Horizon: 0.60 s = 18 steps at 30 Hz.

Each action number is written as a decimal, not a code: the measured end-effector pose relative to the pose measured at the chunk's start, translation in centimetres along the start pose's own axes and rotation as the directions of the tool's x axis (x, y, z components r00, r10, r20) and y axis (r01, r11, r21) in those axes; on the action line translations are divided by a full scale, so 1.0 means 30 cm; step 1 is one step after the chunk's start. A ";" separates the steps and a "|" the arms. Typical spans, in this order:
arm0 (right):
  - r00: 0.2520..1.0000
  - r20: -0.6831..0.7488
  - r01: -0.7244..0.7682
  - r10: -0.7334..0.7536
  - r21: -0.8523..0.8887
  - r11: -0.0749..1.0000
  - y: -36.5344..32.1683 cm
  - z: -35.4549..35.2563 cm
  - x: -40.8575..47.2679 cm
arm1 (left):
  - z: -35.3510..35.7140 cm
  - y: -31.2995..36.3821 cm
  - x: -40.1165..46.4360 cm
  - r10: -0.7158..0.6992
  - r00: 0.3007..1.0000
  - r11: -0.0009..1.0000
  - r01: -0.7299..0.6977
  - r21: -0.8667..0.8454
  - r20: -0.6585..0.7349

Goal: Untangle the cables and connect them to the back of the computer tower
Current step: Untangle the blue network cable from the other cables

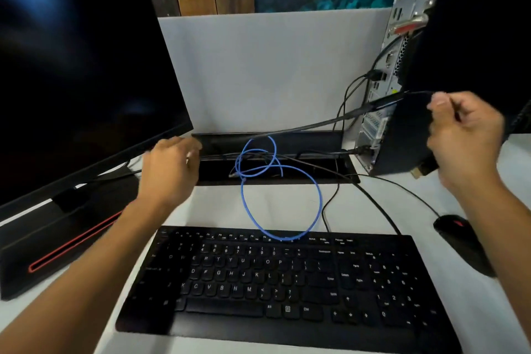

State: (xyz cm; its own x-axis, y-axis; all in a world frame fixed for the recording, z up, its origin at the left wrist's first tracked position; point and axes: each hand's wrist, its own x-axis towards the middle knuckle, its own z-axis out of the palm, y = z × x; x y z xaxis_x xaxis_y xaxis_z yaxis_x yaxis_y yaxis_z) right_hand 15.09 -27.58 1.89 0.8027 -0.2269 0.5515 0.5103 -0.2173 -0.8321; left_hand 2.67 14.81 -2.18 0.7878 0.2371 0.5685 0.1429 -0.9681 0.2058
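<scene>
Clearly midway: some black leads already sit in the computer tower (382,75). The right hand (462,135) grips a black cable (287,131); the left hand (169,169), fingers curled, blurred, cannot be judged. The blue cable (316,204) lies looped, unplugged.

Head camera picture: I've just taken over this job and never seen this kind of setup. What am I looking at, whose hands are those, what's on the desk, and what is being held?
There is no machine here: a person wears one camera on the head, looking forward and down at their own bare hands.

On the white desk lie a black keyboard, a black mouse to its right and a monitor on the left. The computer tower stands at the right, rear ports facing left, some cables already plugged in. A loose blue cable loops from the cable slot onto the keyboard's top edge.

The right hand grips a black cable near its plug, beside the tower. That cable runs left toward the left hand, which reaches near the monitor's lower corner; blur hides whether it holds anything.
</scene>
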 end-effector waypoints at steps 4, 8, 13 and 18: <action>0.992 0.087 -0.091 0.092 -0.009 0.996 0.040 -0.017 -0.019 | 0.055 -0.009 0.047 -0.003 0.975 0.987 0.039 -0.159 0.224; 0.889 0.452 0.012 0.077 -0.192 0.981 0.045 -0.001 -0.080 | 0.130 0.051 0.107 -0.150 0.943 0.932 0.235 -0.277 0.296; 0.689 0.700 0.118 0.186 -0.362 0.925 0.073 0.008 -0.122 | 0.256 0.095 0.182 -0.090 0.866 0.948 0.226 -0.224 0.493; 0.606 0.762 0.193 0.229 -0.420 0.887 0.122 0.037 -0.126 | 0.324 0.120 0.171 -0.081 0.900 0.969 0.171 -0.177 0.428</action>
State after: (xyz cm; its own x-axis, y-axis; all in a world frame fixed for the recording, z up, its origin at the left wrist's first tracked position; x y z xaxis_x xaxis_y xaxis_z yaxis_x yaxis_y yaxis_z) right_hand 14.28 -26.47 -3.32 0.8385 0.5357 0.0992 0.4777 -0.6352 -0.6069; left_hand 13.04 11.75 -6.28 0.9540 0.2571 0.1542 0.1671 -0.8832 0.4382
